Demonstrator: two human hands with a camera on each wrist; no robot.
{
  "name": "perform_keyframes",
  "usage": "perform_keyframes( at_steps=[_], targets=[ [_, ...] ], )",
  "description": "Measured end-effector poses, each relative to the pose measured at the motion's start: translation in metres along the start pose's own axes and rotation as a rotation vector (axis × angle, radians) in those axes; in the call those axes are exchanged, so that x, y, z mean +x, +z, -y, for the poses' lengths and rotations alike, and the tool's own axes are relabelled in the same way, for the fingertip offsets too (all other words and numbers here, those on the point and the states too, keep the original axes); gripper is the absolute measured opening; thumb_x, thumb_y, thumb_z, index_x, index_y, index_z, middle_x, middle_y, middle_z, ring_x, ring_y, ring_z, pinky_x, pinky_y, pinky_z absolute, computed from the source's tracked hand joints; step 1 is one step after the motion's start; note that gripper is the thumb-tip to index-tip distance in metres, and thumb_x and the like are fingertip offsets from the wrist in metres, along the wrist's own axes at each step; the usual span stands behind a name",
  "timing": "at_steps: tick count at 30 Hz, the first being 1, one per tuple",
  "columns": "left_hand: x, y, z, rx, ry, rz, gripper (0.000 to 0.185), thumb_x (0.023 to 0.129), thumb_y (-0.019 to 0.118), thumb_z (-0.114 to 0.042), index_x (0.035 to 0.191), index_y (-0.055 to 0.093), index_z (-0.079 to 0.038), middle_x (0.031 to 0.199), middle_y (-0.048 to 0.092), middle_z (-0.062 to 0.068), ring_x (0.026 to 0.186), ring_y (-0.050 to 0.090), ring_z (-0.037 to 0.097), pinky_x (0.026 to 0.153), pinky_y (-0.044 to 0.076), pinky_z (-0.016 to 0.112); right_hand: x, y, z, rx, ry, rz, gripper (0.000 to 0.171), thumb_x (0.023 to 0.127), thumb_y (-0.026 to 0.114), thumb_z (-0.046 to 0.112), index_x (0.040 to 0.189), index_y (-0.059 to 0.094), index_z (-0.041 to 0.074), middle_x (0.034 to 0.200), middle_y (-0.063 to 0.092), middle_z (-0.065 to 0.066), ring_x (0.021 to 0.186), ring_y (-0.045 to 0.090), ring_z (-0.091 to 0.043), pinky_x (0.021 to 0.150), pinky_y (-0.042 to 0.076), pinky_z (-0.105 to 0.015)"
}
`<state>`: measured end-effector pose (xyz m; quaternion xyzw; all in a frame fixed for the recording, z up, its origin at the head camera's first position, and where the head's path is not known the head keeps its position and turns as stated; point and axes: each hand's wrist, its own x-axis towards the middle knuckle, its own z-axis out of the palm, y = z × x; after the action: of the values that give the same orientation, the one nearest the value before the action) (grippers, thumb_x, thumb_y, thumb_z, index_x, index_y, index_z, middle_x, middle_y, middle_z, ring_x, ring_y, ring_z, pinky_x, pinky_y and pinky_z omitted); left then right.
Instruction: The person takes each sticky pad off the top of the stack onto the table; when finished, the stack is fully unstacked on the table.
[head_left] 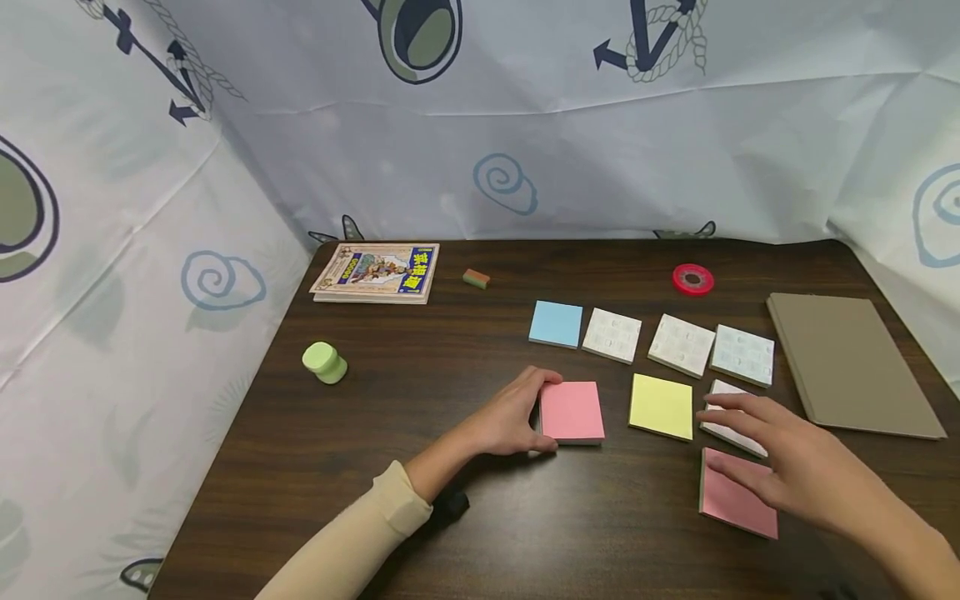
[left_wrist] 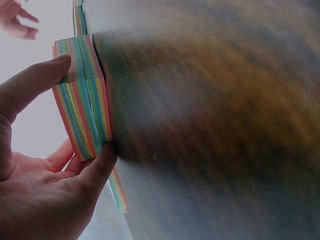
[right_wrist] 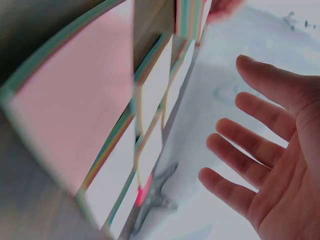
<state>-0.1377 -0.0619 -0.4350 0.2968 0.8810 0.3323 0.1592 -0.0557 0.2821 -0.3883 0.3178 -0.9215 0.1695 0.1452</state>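
My left hand (head_left: 510,419) grips a thick stack of sticky note pads (head_left: 572,410) with pink on top, thumb on the near side and fingers at the far side. In the left wrist view the stack's striped, multicoloured edges (left_wrist: 82,117) show, standing on the table. My right hand (head_left: 795,467) is held with fingers spread over a pink sticky note pad (head_left: 738,512) and a white pad (head_left: 738,442), covering part of both. The right wrist view shows its fingers extended and the palm bare. Between the hands lies a yellow sticky note pad (head_left: 661,407).
Behind lie a blue pad (head_left: 556,323) and several white pads (head_left: 612,335). A brown board (head_left: 855,364) is at the right, a red ring-shaped roll (head_left: 693,280) at the back. Leftward are books (head_left: 378,273), a small eraser-like block (head_left: 476,278) and a green cylinder (head_left: 325,362).
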Motion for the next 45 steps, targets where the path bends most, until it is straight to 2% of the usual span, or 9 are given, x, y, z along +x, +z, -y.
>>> perform_keyframes(
  at_steps=[2, 5, 10, 16, 24, 31, 35, 41, 45],
  targets=[
    [0.0, 0.0, 0.0, 0.006, 0.001, 0.001, 0.083, 0.071, 0.089, -0.02, 0.139, 0.042, -0.007, 0.133, 0.047, 0.004, 0.115, 0.048, 0.015, 0.1, 0.039, 0.032, 0.015, 0.003, 0.006, 0.016, -0.012, 0.03, 0.049, 0.071, 0.086, 0.026, 0.116, 0.069, 0.018, 0.126, 0.059, 0.001, 0.104, 0.061, -0.016, 0.072, 0.049, -0.028],
    [0.001, 0.0, 0.0, 0.016, 0.003, 0.001, 0.083, 0.071, 0.089, -0.02, 0.139, 0.042, -0.007, 0.132, 0.047, 0.004, 0.115, 0.048, 0.015, 0.1, 0.039, 0.032, 0.037, 0.013, 0.017, 0.048, 0.002, 0.126, 0.052, 0.075, 0.085, 0.027, 0.122, 0.067, 0.018, 0.133, 0.054, -0.003, 0.109, 0.06, -0.02, 0.073, 0.053, -0.037],
    [0.002, -0.001, -0.001, 0.018, 0.007, 0.007, 0.082, 0.072, 0.089, -0.021, 0.139, 0.042, -0.008, 0.132, 0.047, 0.004, 0.116, 0.048, 0.015, 0.101, 0.039, 0.032, 0.069, 0.039, 0.029, 0.117, 0.005, 0.262, 0.059, 0.08, 0.082, 0.033, 0.132, 0.061, 0.017, 0.141, 0.048, -0.009, 0.119, 0.055, -0.026, 0.083, 0.052, -0.044],
    [0.003, -0.001, 0.0, 0.0, 0.01, 0.022, 0.081, 0.073, 0.088, -0.021, 0.139, 0.042, -0.009, 0.132, 0.047, 0.002, 0.114, 0.049, 0.014, 0.099, 0.04, 0.032, 0.094, 0.069, 0.032, 0.173, -0.067, 0.292, 0.065, 0.077, 0.084, 0.034, 0.133, 0.059, 0.013, 0.141, 0.05, -0.013, 0.126, 0.049, -0.029, 0.092, 0.049, -0.045],
    [0.0, 0.001, 0.002, 0.002, 0.015, 0.019, 0.084, 0.071, 0.089, -0.02, 0.139, 0.042, -0.009, 0.133, 0.047, 0.003, 0.115, 0.049, 0.014, 0.099, 0.04, 0.032, 0.104, 0.092, 0.033, 0.226, -0.115, 0.348, 0.073, 0.072, 0.087, 0.035, 0.134, 0.057, 0.013, 0.137, 0.051, -0.008, 0.122, 0.05, -0.023, 0.093, 0.049, -0.042],
    [0.001, 0.0, 0.001, -0.008, 0.003, 0.012, 0.087, 0.069, 0.09, -0.017, 0.141, 0.041, -0.009, 0.133, 0.046, 0.003, 0.115, 0.049, 0.015, 0.099, 0.04, 0.033, 0.108, 0.089, 0.031, 0.225, -0.09, 0.363, 0.07, 0.069, 0.088, 0.035, 0.131, 0.06, 0.015, 0.133, 0.053, -0.005, 0.117, 0.052, -0.021, 0.089, 0.05, -0.041],
    [0.002, 0.0, 0.002, -0.009, 0.002, 0.014, 0.087, 0.07, 0.089, -0.016, 0.142, 0.04, -0.01, 0.133, 0.046, 0.003, 0.116, 0.048, 0.015, 0.1, 0.04, 0.034, 0.113, 0.076, 0.026, 0.235, -0.058, 0.405, 0.061, 0.07, 0.087, 0.032, 0.125, 0.065, 0.017, 0.131, 0.055, -0.005, 0.113, 0.054, -0.022, 0.089, 0.049, -0.042],
    [0.002, 0.001, 0.001, -0.004, 0.003, 0.008, 0.088, 0.071, 0.088, -0.014, 0.143, 0.038, -0.008, 0.134, 0.045, 0.004, 0.116, 0.047, 0.015, 0.1, 0.039, 0.033, 0.122, 0.053, 0.01, 0.275, 0.046, 0.483, 0.052, 0.073, 0.085, 0.031, 0.121, 0.066, 0.021, 0.133, 0.055, -0.005, 0.115, 0.054, -0.026, 0.093, 0.046, -0.048],
    [0.001, 0.001, 0.0, 0.006, 0.013, -0.003, 0.087, 0.071, 0.088, -0.011, 0.143, 0.04, -0.006, 0.133, 0.047, 0.007, 0.116, 0.049, 0.017, 0.1, 0.04, 0.034, 0.131, 0.047, -0.013, 0.244, 0.081, 0.403, 0.051, 0.075, 0.084, 0.028, 0.121, 0.066, 0.016, 0.132, 0.055, -0.01, 0.114, 0.055, -0.031, 0.089, 0.047, -0.052]
  ],
)
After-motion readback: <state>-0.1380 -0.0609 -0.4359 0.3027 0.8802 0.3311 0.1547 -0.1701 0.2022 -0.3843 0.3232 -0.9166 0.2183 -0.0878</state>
